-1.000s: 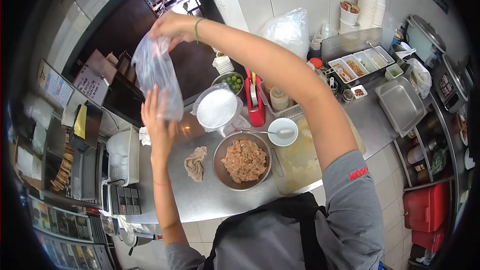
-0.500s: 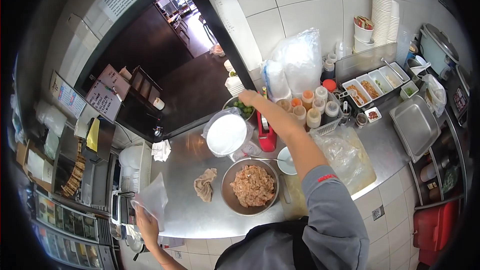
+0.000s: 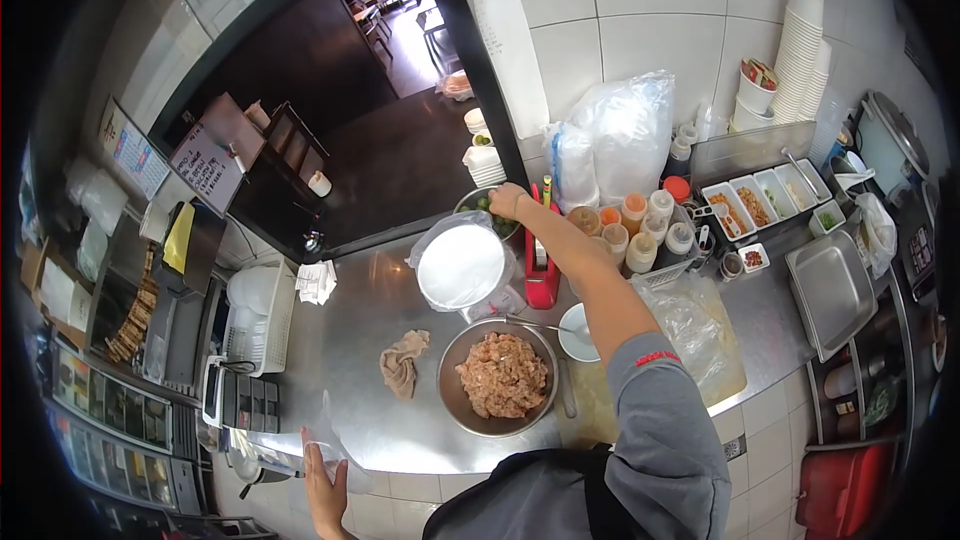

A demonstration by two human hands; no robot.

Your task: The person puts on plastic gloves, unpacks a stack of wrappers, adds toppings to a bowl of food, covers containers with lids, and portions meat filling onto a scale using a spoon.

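At the lower left, my left hand [image 3: 325, 490] is closed on a clear plastic bag [image 3: 334, 448], just off the counter's front edge. My right hand [image 3: 508, 202] reaches down into a metal bowl [image 3: 466, 204] of small green limes [image 3: 503, 224] at the back of the counter. Its fingertips are hidden, so their grip does not show. Beside that bowl stands a white tub [image 3: 462, 268] with plastic film around its rim. Raw minced meat [image 3: 502, 376] fills a large steel bowl [image 3: 447, 408] in front of me.
A red tape dispenser [image 3: 542, 285] stands near my right forearm. A crumpled cloth [image 3: 405, 363] lies left of the meat. Sauce bottles [image 3: 640, 252], a cutting board [image 3: 735, 355] and a steel tray [image 3: 832, 290] are on the right. A white basket [image 3: 268, 325] stands left.
My left hand has moved down and to the right with the plastic bag, which hangs lower. My right hand remains at the lime bowl. The view has shifted slightly.
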